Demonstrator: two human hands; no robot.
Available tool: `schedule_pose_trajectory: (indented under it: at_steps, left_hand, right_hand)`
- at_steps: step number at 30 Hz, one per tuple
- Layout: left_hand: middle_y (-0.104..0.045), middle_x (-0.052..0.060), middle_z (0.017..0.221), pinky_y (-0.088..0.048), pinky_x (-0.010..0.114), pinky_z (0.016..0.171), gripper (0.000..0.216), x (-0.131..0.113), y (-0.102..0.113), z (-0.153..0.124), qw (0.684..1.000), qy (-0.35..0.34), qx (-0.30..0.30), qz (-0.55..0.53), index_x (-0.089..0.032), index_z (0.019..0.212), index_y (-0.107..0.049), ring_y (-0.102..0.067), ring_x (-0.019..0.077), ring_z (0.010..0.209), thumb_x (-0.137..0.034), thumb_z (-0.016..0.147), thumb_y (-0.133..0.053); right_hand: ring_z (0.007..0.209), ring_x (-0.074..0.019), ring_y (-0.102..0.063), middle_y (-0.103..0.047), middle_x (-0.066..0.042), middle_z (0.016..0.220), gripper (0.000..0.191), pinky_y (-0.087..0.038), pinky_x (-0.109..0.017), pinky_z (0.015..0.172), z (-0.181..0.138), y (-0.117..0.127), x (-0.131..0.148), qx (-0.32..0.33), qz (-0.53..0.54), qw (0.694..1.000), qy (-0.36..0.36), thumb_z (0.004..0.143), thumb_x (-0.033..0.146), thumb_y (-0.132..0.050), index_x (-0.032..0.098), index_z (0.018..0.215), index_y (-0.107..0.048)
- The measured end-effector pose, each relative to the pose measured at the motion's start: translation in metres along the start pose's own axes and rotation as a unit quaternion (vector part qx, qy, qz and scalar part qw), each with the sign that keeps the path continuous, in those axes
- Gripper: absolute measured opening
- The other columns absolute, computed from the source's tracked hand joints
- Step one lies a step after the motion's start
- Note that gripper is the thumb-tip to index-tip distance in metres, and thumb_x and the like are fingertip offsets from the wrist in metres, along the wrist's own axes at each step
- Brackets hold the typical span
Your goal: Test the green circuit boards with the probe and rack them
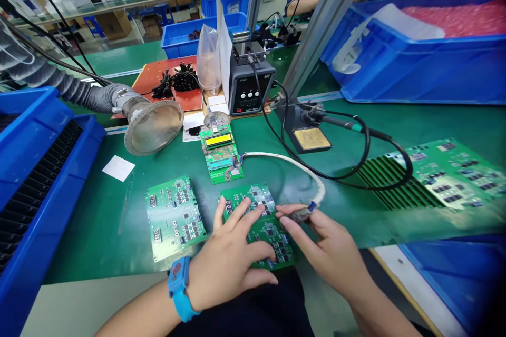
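Note:
Under my left hand [237, 245] lies a green circuit board [256, 195] with a small display and many chips. The fingers of that hand are spread over the board, and a blue strap circles its wrist. My right hand [326, 245] pinches a taped cable connector [299, 214] at the board's right edge; whether it touches contacts there I cannot tell. From the connector a white sleeved cable [292, 158] curves back to a small green programmer board [222, 155] with a lit yellow screen. Left of my hands a second circuit board [174, 216] lies flat.
A soldering station [252, 81] and an iron in its stand [304, 126] are behind, the iron's black cord looping rightward. A fume hose [154, 124] hangs at left. Stacked boards [443, 174] lie at right. Blue bins [427, 68] flank the bench. A co-worker's arm [304, 5] shows beyond.

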State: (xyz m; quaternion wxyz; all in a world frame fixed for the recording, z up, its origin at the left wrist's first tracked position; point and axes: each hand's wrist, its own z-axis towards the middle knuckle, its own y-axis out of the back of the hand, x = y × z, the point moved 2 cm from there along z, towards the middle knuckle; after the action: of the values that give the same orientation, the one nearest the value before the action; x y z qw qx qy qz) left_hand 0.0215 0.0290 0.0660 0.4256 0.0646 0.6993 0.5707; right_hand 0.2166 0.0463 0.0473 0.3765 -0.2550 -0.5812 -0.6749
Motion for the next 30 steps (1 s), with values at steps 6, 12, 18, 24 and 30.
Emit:
schedule_pose_trajectory:
  at_steps: [6, 12, 18, 24, 30]
  left_hand:
    - [-0.026, 0.012, 0.153, -0.004, 0.064, 0.111, 0.023, -0.0012, -0.0004, -0.0015, 1.000, 0.000, -0.006, -0.003, -0.028, 0.100, -0.064, -0.012, 0.0314, 0.145, -0.048, 0.086, -0.063]
    - [-0.015, 0.015, 0.156, -0.005, 0.065, 0.110, 0.023, -0.0022, -0.0017, -0.0024, 1.000, 0.004, -0.013, -0.014, -0.027, 0.099, -0.065, -0.013, 0.0336, 0.144, -0.045, 0.086, -0.065]
    - [-0.013, 0.015, 0.157, -0.004, 0.064, 0.110, 0.022, -0.0022, -0.0011, -0.0011, 1.000, 0.006, -0.008, -0.017, -0.027, 0.099, -0.065, -0.012, 0.0332, 0.144, -0.044, 0.085, -0.066]
    - [-0.013, 0.015, 0.157, -0.004, 0.064, 0.111, 0.022, -0.0016, -0.0019, -0.0010, 1.000, 0.005, -0.010, -0.017, -0.027, 0.100, -0.064, -0.012, 0.0335, 0.144, -0.044, 0.085, -0.066]
    - [-0.011, 0.015, 0.157, -0.002, 0.063, 0.111, 0.022, -0.0016, -0.0021, -0.0013, 1.000, 0.005, -0.010, -0.021, -0.027, 0.100, -0.063, -0.010, 0.0333, 0.145, -0.043, 0.085, -0.067]
  right_hand:
    - [0.082, -0.0207, -0.071, -0.073, -0.004, 0.088, 0.010, -0.057, -0.030, 0.074, 0.0016, -0.0026, 0.0085, -0.021, -0.019, 0.998, 0.056, 0.086, 0.028, -0.057, 0.022, 0.091, -0.064]
    - [0.085, -0.0200, -0.071, -0.073, -0.004, 0.091, 0.010, -0.057, -0.030, 0.077, -0.0005, -0.0041, 0.0055, -0.027, -0.021, 0.997, 0.071, 0.087, 0.028, -0.058, 0.023, 0.093, -0.064]
    - [0.082, -0.0219, -0.071, -0.073, -0.005, 0.089, 0.011, -0.059, -0.032, 0.075, 0.0005, -0.0034, 0.0064, -0.033, -0.022, 0.997, 0.067, 0.086, 0.029, -0.058, 0.022, 0.091, -0.064]
    - [0.082, -0.0213, -0.070, -0.072, -0.004, 0.088, 0.009, -0.058, -0.033, 0.078, -0.0006, -0.0056, 0.0089, -0.037, -0.028, 0.995, 0.090, 0.085, 0.028, -0.058, 0.024, 0.093, -0.062]
    - [0.080, -0.0199, -0.070, -0.071, -0.004, 0.087, 0.004, -0.057, -0.031, 0.077, -0.0007, -0.0103, 0.0066, -0.059, -0.025, 0.992, 0.110, 0.085, 0.024, -0.059, 0.024, 0.088, -0.062]
